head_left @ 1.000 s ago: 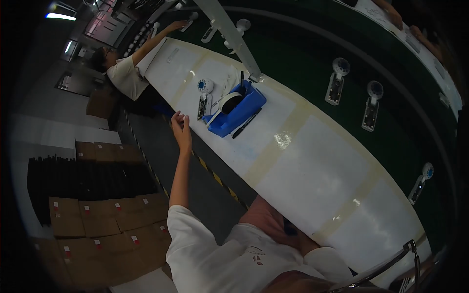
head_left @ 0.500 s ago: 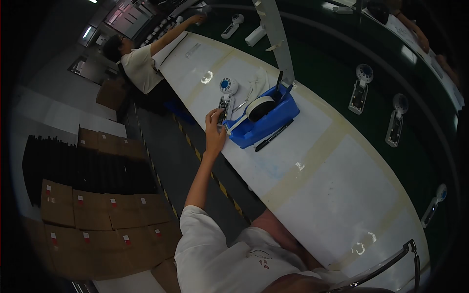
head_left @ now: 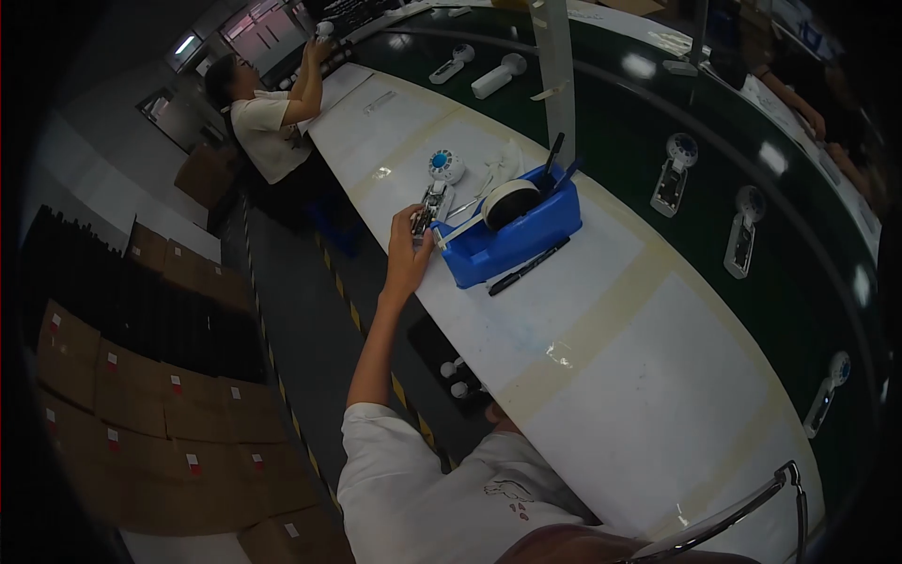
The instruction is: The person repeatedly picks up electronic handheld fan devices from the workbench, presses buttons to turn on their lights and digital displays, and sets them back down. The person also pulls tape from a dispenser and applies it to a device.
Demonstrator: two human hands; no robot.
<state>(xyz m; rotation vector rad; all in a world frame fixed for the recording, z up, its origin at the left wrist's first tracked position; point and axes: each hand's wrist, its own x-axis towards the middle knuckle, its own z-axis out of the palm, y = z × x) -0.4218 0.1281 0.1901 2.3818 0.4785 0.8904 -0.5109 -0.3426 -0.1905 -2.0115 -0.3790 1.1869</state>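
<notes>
My left hand [head_left: 407, 258] is at the near edge of the white table [head_left: 648, 357], its thumb and fingers round the lower end of a white device [head_left: 436, 202]. This device has a round head with a blue centre and an open body showing dark inner parts. Right beside it stands a blue tape dispenser [head_left: 512, 235] with a roll of tape [head_left: 510, 204] and pens in it. A black marker [head_left: 528, 267] lies along the dispenser's near side. My right hand is not in view.
Similar devices [head_left: 674, 175] lie on the green conveyor [head_left: 611, 141] beyond the table. A grey upright post [head_left: 554, 85] rises behind the dispenser. A co-worker [head_left: 268, 122] sits at the table's far end. Cardboard boxes [head_left: 141, 385] are stacked at left.
My left hand has moved from beside the table onto the device and taken hold of its lower end. The co-worker's arm has drawn back from the conveyor. The camera view has shifted.
</notes>
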